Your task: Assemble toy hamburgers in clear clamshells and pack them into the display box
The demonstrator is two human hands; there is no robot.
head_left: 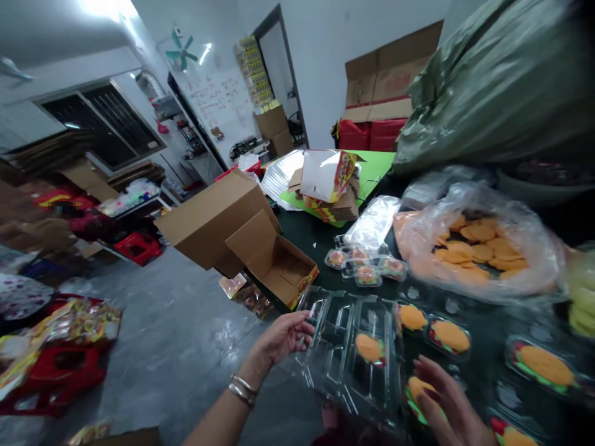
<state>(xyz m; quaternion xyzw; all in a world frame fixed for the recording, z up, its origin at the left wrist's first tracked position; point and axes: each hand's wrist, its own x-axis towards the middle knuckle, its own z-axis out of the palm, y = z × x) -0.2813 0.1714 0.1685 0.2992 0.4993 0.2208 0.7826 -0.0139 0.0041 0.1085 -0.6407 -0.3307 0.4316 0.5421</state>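
My left hand (288, 337) curls its fingers at the left edge of a clear plastic tray (337, 334) with long compartments, gripping that edge. A small burger-shaped piece (370, 349), with an orange bun and green and red layers, sits inside the tray. To the right, my right hand (449, 399) has thumb and fingers apart beside another burger piece (418, 391), partly covering it; contact is unclear. Further burger pieces in clear cases, one (449, 336) behind my right hand and another (543, 365) farther right, lie on the dark table (320, 248).
A clear bag (548, 248) of orange discs stands at the back right. Several small packed burgers (367, 274) lie behind the tray. An open cardboard box (286, 266) sits at the table's left edge. A big green sack (502, 87) looms at right; red stools (60, 378) stand left.
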